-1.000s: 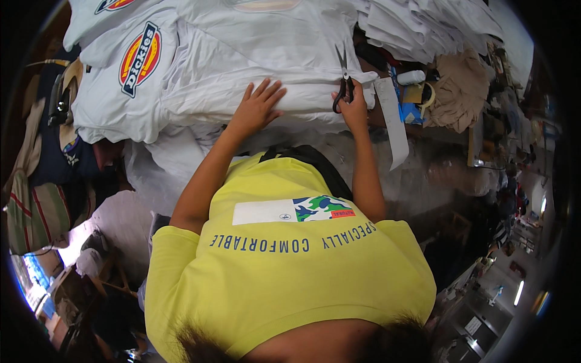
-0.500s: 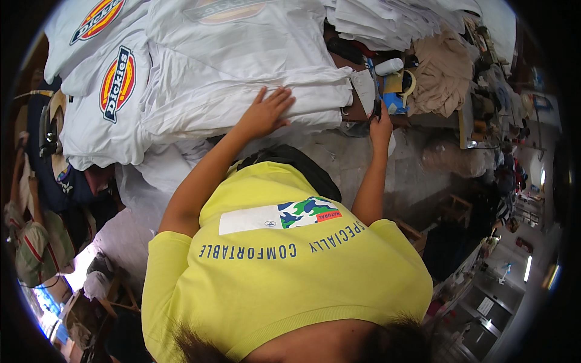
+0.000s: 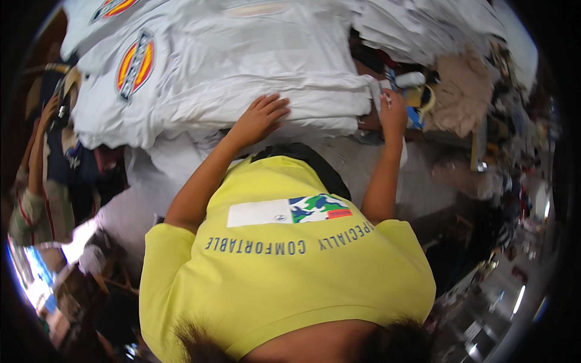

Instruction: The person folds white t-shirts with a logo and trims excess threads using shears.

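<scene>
White T-shirts (image 3: 254, 60) with a red-and-yellow printed badge lie spread in a pile on the table in front of me. My left hand (image 3: 261, 119) rests palm down near their front edge, fingers stretched out. At the pile's right end, my right hand (image 3: 393, 114) is closed, its fingers curled beside the shirts' edge. Whatever it holds is hidden by the fingers and blurred. Just right of that hand lie a roll of tape (image 3: 427, 100) and a small white cylinder (image 3: 410, 80).
More folded white cloth (image 3: 417, 27) is heaped at the far right, with crumpled beige fabric (image 3: 463, 91) nearer. A plastic-wrapped bundle (image 3: 466, 175) sits beyond my right arm. At the left edge a co-worker's arm (image 3: 39, 151) reaches toward a dark metal object (image 3: 62, 109).
My right hand has moved up toward the shirts' right end; the black-handled tool seen in it before no longer shows. My left hand stays on the shirts. The whole view has shifted slightly.
</scene>
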The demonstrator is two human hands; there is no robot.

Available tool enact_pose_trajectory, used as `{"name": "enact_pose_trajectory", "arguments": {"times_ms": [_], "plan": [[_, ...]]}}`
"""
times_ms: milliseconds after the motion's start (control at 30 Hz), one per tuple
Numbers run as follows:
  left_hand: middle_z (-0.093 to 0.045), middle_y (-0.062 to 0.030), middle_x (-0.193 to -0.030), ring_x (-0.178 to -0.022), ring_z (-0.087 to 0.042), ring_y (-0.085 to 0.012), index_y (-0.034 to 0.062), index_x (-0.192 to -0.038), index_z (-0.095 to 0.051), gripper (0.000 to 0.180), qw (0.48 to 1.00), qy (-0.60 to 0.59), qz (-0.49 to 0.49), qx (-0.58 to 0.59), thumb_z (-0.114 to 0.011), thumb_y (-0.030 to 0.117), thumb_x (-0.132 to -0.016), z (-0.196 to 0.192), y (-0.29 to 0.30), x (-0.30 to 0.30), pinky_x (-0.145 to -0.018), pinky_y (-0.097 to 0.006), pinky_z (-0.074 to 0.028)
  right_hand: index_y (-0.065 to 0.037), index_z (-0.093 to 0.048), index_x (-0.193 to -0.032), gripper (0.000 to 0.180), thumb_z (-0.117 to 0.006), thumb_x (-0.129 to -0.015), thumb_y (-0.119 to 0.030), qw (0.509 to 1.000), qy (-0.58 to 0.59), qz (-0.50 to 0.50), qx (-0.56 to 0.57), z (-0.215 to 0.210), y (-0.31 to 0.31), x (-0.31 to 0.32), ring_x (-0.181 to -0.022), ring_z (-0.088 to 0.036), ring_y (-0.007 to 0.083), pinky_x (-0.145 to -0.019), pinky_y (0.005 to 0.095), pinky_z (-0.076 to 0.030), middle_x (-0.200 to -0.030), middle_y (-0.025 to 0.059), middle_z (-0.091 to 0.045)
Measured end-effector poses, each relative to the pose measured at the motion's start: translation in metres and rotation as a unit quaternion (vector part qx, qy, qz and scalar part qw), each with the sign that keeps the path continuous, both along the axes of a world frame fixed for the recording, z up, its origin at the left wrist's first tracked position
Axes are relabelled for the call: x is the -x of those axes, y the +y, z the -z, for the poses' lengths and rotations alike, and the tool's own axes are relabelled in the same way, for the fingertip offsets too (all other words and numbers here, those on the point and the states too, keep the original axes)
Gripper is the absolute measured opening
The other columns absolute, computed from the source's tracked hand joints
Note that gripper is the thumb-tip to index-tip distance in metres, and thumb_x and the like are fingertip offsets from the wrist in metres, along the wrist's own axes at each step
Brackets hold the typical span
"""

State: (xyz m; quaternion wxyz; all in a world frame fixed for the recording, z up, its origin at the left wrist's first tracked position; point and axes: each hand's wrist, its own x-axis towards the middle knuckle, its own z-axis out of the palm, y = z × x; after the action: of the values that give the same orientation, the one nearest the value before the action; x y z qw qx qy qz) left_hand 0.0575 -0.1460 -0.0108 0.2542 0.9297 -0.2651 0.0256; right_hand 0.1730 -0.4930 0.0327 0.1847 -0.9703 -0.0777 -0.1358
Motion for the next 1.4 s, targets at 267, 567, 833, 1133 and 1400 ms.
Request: {"name": "enact_pose_trajectory", "arguments": {"times_ms": [267, 567, 833, 1133, 1400], "plan": [[-0.053, -0.0081, -0.117, -0.109, -0.049, -0.0274, 0.0109, -0.110, -0.057, 0.032, 0.972, -0.053, -0.210, 0.088, -0.059, 0.006, -0.079, -0.008, 0.046, 0.026, -0.090, -0.040, -0.038, -0.015, -0.063, -0.088, 0.019, -0.067, -0.070, -0.019, 0.968, -0.014, -0.227, 0.104, 0.004, 0.093, -0.008, -0.099, -0.049, 0.0213, -0.087, 0.0409, -0.033, -0.093, 0.0002, -0.058], [-0.055, -0.0051, -0.111, -0.103, -0.050, -0.0261, 0.0108, -0.106, -0.058, 0.036, 0.956, -0.114, -0.265, -0.048, -0.066, 0.009, -0.071, -0.027, 0.078, -0.018, -0.085, -0.039, -0.040, -0.003, -0.063, -0.084, 0.020, -0.068, -0.066, -0.009, 0.882, 0.381, -0.278, 0.005, -0.040, 0.050, 0.032, -0.075, -0.061, 0.0269, -0.068, 0.0359, -0.046, -0.080, 0.0112, -0.064], [-0.057, -0.0152, -0.101, -0.089, -0.056, -0.0312, 0.0112, -0.106, -0.060, 0.036, 0.949, 0.064, -0.308, -0.010, -0.069, 0.019, -0.072, -0.029, 0.067, -0.009, -0.069, -0.034, -0.045, -0.005, -0.060, -0.107, 0.032, -0.063, -0.078, -0.017, 0.799, 0.571, -0.164, -0.095, -0.038, 0.087, 0.085, -0.074, -0.063, 0.0289, -0.070, 0.0349, -0.049, -0.084, 0.0142, -0.065], [-0.066, -0.0076, -0.079, -0.074, -0.062, -0.0134, 0.0014, -0.088, -0.066, 0.016, 0.813, 0.307, 0.305, 0.390, -0.067, 0.014, -0.079, -0.219, 0.053, 0.045, -0.069, -0.024, -0.046, -0.009, -0.043, -0.126, 0.048, -0.059, -0.084, -0.027, 0.498, 0.485, -0.099, -0.712, -0.018, 0.188, 0.057, -0.096, -0.058, 0.0220, -0.081, 0.0328, -0.046, -0.117, 0.0118, -0.053], [-0.061, -0.0143, -0.084, -0.078, -0.059, -0.0250, 0.0058, -0.109, -0.061, 0.031, 0.915, 0.368, 0.062, 0.154, -0.063, 0.020, -0.081, -0.146, 0.014, 0.032, -0.071, -0.034, -0.046, -0.009, -0.043, -0.127, 0.050, -0.058, -0.083, -0.028, 0.436, 0.313, -0.144, -0.832, -0.050, 0.198, 0.013, -0.096, -0.056, 0.0230, -0.082, 0.0343, -0.045, -0.117, 0.0123, -0.052]]}}
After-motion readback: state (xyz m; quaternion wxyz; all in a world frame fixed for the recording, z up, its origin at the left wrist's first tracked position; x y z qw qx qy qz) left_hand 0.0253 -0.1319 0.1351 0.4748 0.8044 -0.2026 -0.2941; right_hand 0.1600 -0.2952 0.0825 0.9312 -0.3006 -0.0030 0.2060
